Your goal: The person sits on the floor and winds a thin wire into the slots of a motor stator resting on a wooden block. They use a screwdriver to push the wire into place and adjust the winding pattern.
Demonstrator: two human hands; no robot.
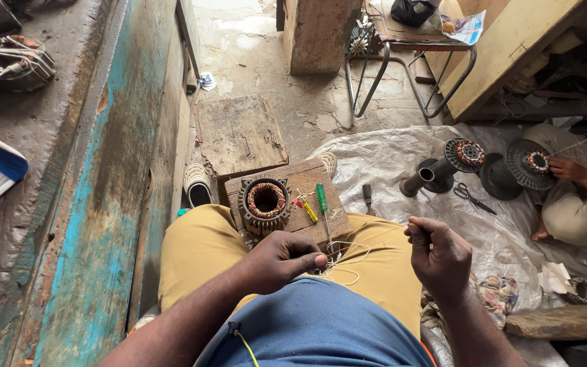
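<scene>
A cracked, stained concrete floor (253,47) fills the upper middle of the frame. A worn wooden bench with peeling turquoise paint (113,183) runs down the left. A metal-legged stool (409,51) stands at top, beside a pale wooden panel (504,47) upper right. Daylight is soft.

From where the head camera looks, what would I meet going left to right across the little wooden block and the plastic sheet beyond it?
Motor stator with copper windings → yellow-handled screwdriver → green-handled screwdriver → dark-handled tool → grey pipe piece → scissors → another person's hand on a round wound part.

Stator (265,202), screwdrivers (321,198) on wooden block (307,178)
</scene>
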